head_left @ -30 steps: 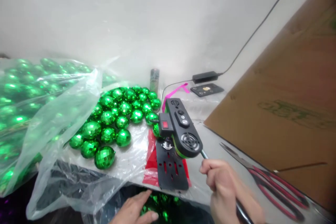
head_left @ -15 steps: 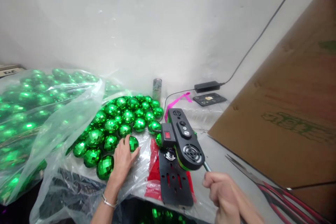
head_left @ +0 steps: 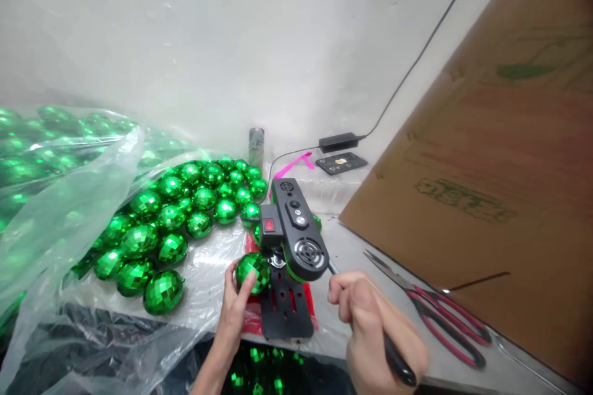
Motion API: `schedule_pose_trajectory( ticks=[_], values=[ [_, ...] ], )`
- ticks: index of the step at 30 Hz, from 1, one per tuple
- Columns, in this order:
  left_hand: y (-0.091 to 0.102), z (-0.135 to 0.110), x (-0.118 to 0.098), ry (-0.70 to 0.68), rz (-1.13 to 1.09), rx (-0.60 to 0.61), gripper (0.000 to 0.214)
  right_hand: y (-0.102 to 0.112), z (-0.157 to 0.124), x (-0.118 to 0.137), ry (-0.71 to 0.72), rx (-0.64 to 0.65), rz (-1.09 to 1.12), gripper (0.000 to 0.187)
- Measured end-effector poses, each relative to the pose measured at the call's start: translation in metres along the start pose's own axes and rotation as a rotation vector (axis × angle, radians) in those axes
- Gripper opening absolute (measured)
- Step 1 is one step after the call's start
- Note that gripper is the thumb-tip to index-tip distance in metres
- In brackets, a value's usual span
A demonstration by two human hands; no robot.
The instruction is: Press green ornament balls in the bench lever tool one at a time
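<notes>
My left hand (head_left: 235,296) is closed round a shiny green faceted ball ornament (head_left: 253,273), at the left edge of a slotted black metal plate (head_left: 287,308). Over the plate's back end sits a black device (head_left: 301,228) with two round vents, buttons and a red switch on its side. My right hand (head_left: 375,330) grips a tool like a screwdriver, its black handle (head_left: 399,363) sticking out below the fist. A thin metal shaft (head_left: 332,268) runs from the fingers towards the device; its tip is hidden. Many more green ball ornaments (head_left: 171,217) lie on plastic to the left.
Red-and-black handled scissors (head_left: 438,315) lie right of my right hand, before a large cardboard box (head_left: 486,197). A clear bag (head_left: 60,210) of green balls fills the left. Behind stand a small can (head_left: 256,147), a power adapter (head_left: 340,142) and a dark flat slab (head_left: 341,163).
My left hand has picked up a green ball from the pile's edge and carried it right to the plate. My right hand still grips the tool. The view has shifted right.
</notes>
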State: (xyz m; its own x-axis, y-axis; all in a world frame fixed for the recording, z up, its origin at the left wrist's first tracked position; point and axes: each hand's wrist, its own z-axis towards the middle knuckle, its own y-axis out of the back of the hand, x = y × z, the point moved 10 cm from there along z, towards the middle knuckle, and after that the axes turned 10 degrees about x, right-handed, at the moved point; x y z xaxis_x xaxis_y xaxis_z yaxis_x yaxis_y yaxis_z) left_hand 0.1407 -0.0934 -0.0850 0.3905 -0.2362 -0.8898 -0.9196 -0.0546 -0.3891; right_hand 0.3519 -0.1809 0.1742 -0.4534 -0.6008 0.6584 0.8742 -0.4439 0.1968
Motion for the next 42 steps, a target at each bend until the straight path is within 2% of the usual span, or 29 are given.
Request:
schedule_pose_trajectory(
  ticks=[4,9,13,19,26,32,36,39,42],
  values=[
    [-0.017,-0.009,-0.002,-0.098,0.253,0.076,0.081,0.000,0.001,0.003,-0.002,0.004,-0.040,0.041],
    [-0.028,-0.019,0.009,-0.109,0.388,0.102,0.090,0.000,-0.002,0.000,0.011,0.028,-0.023,0.038],
    [-0.037,-0.023,0.009,-0.169,0.465,0.114,0.085,0.000,-0.003,0.000,0.002,0.040,-0.022,0.037],
    [-0.043,-0.021,0.018,-0.147,0.474,0.166,0.085,0.000,-0.003,0.000,-0.009,0.050,-0.037,0.038],
    [-0.055,-0.014,0.019,-0.255,0.706,0.248,0.082,-0.001,-0.012,-0.007,-0.036,0.081,-0.041,0.035],
    [-0.049,-0.012,0.028,-0.351,0.854,0.193,0.081,-0.002,-0.014,-0.008,-0.032,0.103,-0.024,0.033],
    [-0.045,-0.016,0.024,-0.451,0.882,0.125,0.082,-0.003,-0.013,-0.006,-0.009,0.108,-0.009,0.033],
    [-0.056,-0.018,0.019,-0.480,0.919,0.190,0.077,-0.003,-0.011,-0.004,0.010,0.113,-0.007,0.033],
    [-0.064,-0.016,0.013,-0.449,0.939,0.246,0.075,-0.004,-0.010,-0.003,0.025,0.111,-0.004,0.033]
  ],
)
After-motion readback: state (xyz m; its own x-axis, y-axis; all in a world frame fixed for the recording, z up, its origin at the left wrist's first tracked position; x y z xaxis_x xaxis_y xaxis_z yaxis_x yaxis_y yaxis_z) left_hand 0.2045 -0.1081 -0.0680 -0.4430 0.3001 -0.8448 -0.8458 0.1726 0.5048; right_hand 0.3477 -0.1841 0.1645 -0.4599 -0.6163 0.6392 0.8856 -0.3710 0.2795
